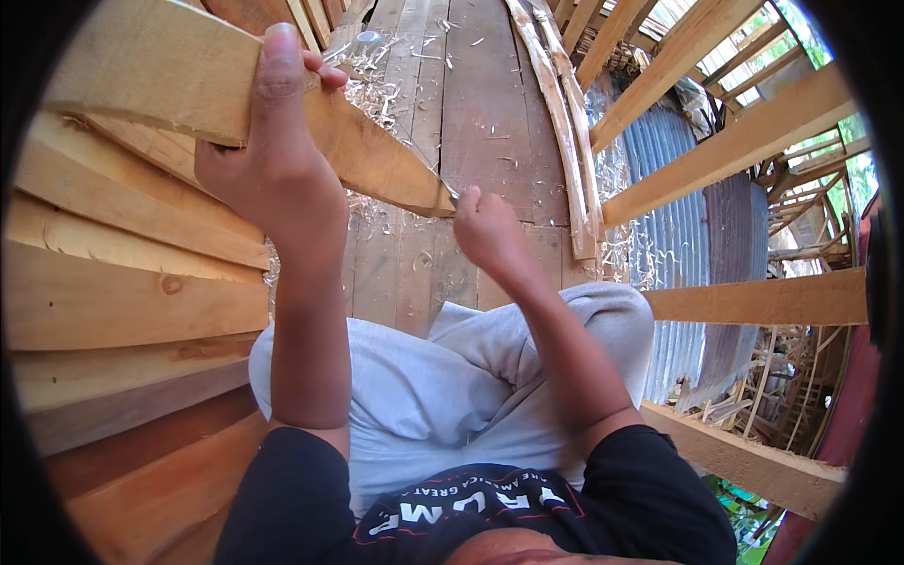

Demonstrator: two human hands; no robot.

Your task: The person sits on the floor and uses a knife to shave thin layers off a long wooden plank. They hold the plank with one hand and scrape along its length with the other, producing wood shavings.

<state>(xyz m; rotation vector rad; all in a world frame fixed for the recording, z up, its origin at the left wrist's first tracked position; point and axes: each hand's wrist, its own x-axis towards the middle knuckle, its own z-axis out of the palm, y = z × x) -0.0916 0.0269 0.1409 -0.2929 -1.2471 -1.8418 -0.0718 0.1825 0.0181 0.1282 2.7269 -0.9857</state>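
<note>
My left hand [282,160] is wrapped round a pale wooden board [367,155], its thumb lying along the near face and fingertips showing past the far edge. The board runs from the upper left toward the middle and narrows to a tip. At that tip, my right hand [490,231] is closed on a small knife [455,199]. Only a bit of its dark metal blade shows, touching or very close to the wood; the handle is hidden in the fist.
Curled wood shavings [377,99] litter the plank floor [480,94]. Two long pale wooden strips [565,122] lie to the right, beside a slatted railing [753,301] and corrugated metal sheets [667,151]. Stacked planks [132,292] line my left side. A small clear round object [369,40] sits ahead.
</note>
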